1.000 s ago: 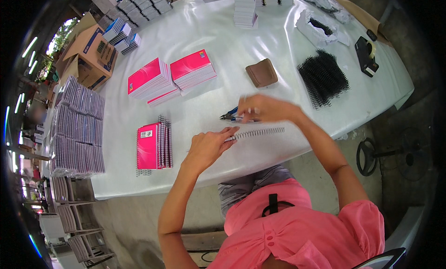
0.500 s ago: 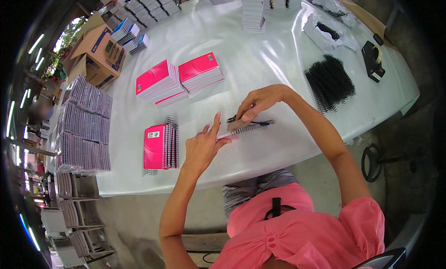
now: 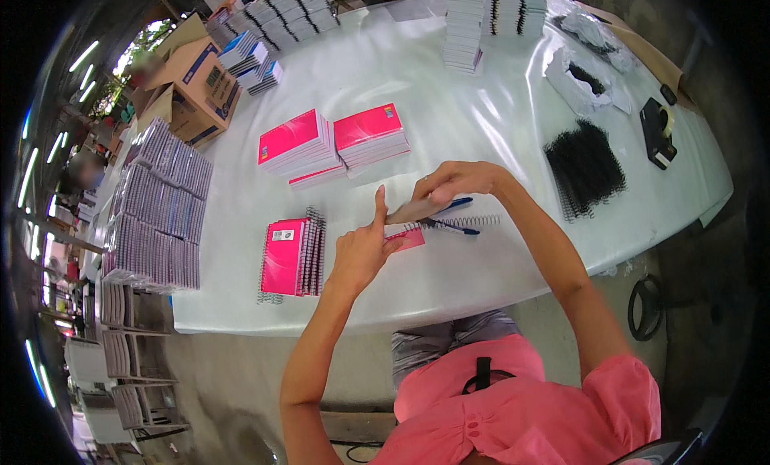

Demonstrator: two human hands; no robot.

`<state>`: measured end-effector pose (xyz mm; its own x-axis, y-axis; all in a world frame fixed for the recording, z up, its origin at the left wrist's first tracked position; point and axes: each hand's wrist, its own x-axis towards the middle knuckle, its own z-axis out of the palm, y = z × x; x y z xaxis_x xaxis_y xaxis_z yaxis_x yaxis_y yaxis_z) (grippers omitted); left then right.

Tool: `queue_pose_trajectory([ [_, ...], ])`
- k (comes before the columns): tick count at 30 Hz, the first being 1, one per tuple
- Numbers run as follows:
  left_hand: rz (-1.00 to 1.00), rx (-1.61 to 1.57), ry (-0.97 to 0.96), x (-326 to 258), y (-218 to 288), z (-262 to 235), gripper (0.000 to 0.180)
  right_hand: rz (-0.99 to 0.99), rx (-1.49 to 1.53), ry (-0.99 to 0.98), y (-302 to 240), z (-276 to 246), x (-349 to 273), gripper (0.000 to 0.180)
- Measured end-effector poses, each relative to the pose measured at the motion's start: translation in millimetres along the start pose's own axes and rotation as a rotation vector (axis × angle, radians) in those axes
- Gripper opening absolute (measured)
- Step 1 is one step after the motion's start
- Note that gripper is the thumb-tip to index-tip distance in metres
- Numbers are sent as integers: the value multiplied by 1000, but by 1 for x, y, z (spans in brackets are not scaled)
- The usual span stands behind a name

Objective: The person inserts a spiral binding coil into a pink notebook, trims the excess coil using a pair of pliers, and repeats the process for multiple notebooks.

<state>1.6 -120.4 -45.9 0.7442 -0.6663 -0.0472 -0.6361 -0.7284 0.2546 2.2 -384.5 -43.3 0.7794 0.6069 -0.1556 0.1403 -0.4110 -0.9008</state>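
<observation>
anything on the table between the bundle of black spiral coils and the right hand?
Nothing: in the head view, only bare white table separates the black coils from the right hand.

Head camera looks steeply down (fisheye, perhaps slightly forward) at the white table (image 3: 497, 120).

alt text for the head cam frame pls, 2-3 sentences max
Seen from above, a person in a pink top holds a pink spiral notebook on edge over a white table, right hand on top, left hand at its end. Blue-handled pliers lie beside it; finished pink notebooks and black spiral coils sit around.
</observation>
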Motion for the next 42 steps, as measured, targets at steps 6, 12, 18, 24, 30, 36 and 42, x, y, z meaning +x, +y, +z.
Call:
queue_pose_trajectory([
  [6,10,-68,-11,5,0,-12,106,47,-82,-41,2,-3,7,62],
  [12,-26,14,48,0,2,-13,101,89,-42,-91,3,-1,15,61],
  [18,-87,57,206,-20,-13,-14,93,23,-210,-21,-3,5,28,53],
  [24,-172,-331,145,-19,-25,-17,100,82,-186,-33,-25,6,40,56],
  [30,-87,-679,469,-13,-35,19,114,74,-66,-36,-16,5,41,54],
  [36,-151,-869,519,-10,-28,34,113,-7,64,-48,-11,-1,38,51],
  [42,-146,-983,570,-6,-32,50,108,-126,222,44,2,-3,37,52],
])
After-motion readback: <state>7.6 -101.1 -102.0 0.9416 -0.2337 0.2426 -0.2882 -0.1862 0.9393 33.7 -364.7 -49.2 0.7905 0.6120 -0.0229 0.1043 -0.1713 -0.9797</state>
